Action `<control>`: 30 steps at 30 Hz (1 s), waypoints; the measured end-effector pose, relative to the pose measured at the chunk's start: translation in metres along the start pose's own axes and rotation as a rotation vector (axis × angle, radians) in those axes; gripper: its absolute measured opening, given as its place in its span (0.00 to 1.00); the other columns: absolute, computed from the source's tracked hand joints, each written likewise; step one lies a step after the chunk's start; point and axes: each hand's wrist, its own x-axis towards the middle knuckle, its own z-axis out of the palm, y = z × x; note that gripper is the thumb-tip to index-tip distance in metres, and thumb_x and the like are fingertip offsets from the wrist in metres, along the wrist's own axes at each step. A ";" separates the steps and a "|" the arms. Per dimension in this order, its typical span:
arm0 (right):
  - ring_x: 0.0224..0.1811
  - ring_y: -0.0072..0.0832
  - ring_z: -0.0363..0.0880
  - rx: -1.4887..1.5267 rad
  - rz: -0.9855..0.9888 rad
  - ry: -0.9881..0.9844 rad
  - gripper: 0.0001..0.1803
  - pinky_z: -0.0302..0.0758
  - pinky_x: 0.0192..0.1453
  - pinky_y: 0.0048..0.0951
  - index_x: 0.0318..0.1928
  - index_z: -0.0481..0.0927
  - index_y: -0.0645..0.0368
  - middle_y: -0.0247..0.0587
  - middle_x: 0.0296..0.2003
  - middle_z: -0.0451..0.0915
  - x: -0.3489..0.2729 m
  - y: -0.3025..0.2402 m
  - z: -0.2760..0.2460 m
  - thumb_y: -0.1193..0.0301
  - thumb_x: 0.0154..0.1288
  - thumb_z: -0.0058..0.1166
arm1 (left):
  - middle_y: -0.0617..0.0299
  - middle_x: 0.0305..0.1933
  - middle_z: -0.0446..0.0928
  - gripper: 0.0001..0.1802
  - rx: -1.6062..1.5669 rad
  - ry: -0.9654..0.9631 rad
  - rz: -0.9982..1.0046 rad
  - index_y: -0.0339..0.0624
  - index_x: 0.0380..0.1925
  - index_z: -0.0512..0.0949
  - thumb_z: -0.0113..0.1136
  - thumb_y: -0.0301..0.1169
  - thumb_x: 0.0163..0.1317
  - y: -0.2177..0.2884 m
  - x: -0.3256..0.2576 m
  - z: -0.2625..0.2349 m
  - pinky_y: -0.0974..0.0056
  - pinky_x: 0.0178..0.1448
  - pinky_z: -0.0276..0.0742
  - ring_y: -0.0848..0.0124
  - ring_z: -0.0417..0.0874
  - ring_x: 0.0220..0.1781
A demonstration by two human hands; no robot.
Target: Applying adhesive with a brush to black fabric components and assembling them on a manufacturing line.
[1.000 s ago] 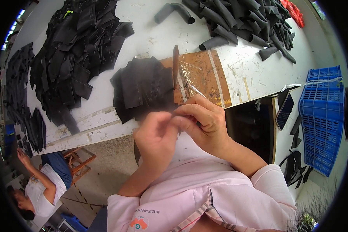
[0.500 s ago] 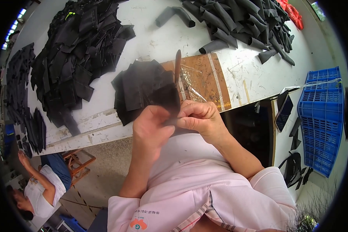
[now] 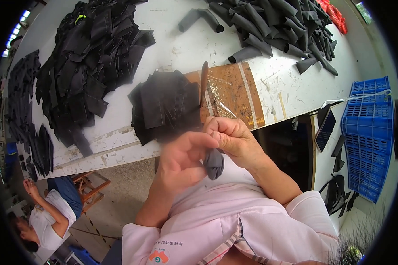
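Note:
A small bunched piece of dark grey fabric [image 3: 213,164] hangs between my hands, in front of my shirt. My left hand [image 3: 181,159], slightly blurred, curls around its left side, thumb against the cloth and index finger reaching across above it. My right hand [image 3: 234,140] pinches with thumb and forefinger at the upper end, meeting the left index fingertip; the pinched bit is mostly hidden. Just beyond my hands, a stack of flat black fabric pieces [image 3: 163,104] lies at the table's front edge. Right of it, a brown stick-like tool [image 3: 204,84] points upward.
A brown taped board [image 3: 234,92] lies on the white table [image 3: 172,48]. Large heaps of flat black pieces [image 3: 88,57] and rolled dark tubes [image 3: 269,26] cover the far side. A blue crate [image 3: 367,137] stands at right; another person [image 3: 48,212] sits at lower left.
The dark fabric, which stood up above my hands, is now bunched below my fingertips. My left hand has moved slightly down; my right hand stays nearly in place.

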 end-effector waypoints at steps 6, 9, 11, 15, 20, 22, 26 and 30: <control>0.27 0.15 0.65 -0.227 -0.359 -0.001 0.10 0.65 0.31 0.17 0.27 0.69 0.61 0.32 0.32 0.69 0.005 -0.020 0.004 0.69 0.61 0.49 | 0.61 0.33 0.73 0.17 0.737 0.273 0.492 0.31 0.41 0.71 0.54 0.16 0.49 -0.010 0.003 0.015 0.77 0.32 0.69 0.80 0.73 0.30; 0.27 0.17 0.67 -0.414 -0.438 0.057 0.09 0.66 0.29 0.19 0.27 0.68 0.62 0.33 0.30 0.70 0.005 -0.039 0.017 0.71 0.61 0.48 | 0.61 0.32 0.74 0.10 1.013 0.379 0.738 0.33 0.37 0.73 0.53 0.17 0.52 -0.007 0.015 0.019 0.78 0.29 0.68 0.80 0.73 0.26; 0.25 0.18 0.67 -0.715 -0.490 0.154 0.08 0.65 0.27 0.17 0.27 0.68 0.62 0.33 0.27 0.70 0.004 -0.051 0.023 0.72 0.60 0.49 | 0.59 0.33 0.74 0.10 0.668 0.361 0.576 0.33 0.37 0.73 0.53 0.17 0.53 0.005 0.015 0.031 0.78 0.27 0.67 0.80 0.73 0.26; 0.21 0.20 0.66 -0.841 -0.489 0.159 0.09 0.63 0.22 0.20 0.26 0.70 0.63 0.35 0.23 0.69 0.011 -0.094 0.036 0.70 0.60 0.50 | 0.52 0.32 0.71 0.13 -0.287 0.007 0.250 0.27 0.41 0.64 0.46 0.13 0.53 0.042 0.036 0.047 0.78 0.08 0.52 0.84 0.63 0.10; 0.21 0.12 0.58 -0.615 -0.254 0.053 0.14 0.57 0.24 0.15 0.24 0.69 0.60 0.26 0.20 0.65 0.038 -0.115 0.032 0.64 0.61 0.50 | 0.55 0.21 0.70 0.22 -0.959 -0.347 -0.010 0.25 0.51 0.58 0.42 0.21 0.54 0.062 0.056 0.036 0.78 0.08 0.48 0.85 0.55 0.04; 0.18 0.13 0.60 -0.339 0.019 0.045 0.16 0.60 0.20 0.15 0.25 0.72 0.59 0.26 0.15 0.62 0.053 -0.090 -0.001 0.61 0.62 0.48 | 0.57 0.20 0.71 0.23 -0.904 -0.194 -0.059 0.26 0.52 0.58 0.43 0.21 0.54 0.043 0.067 0.018 0.77 0.08 0.47 0.84 0.54 0.04; 0.20 0.13 0.58 -0.113 0.040 -0.010 0.16 0.57 0.22 0.15 0.24 0.72 0.58 0.24 0.16 0.61 0.051 -0.065 -0.014 0.60 0.61 0.50 | 0.59 0.20 0.71 0.22 -0.786 -0.020 -0.071 0.29 0.53 0.60 0.44 0.22 0.55 0.024 0.070 -0.003 0.78 0.09 0.46 0.83 0.53 0.04; 0.20 0.14 0.58 -0.366 -0.020 -0.008 0.16 0.57 0.22 0.16 0.23 0.72 0.58 0.24 0.16 0.62 0.057 -0.085 0.001 0.60 0.61 0.50 | 0.53 0.27 0.72 0.20 -1.050 -0.194 -0.051 0.31 0.52 0.62 0.40 0.22 0.58 0.037 0.067 0.014 0.78 0.09 0.48 0.83 0.55 0.05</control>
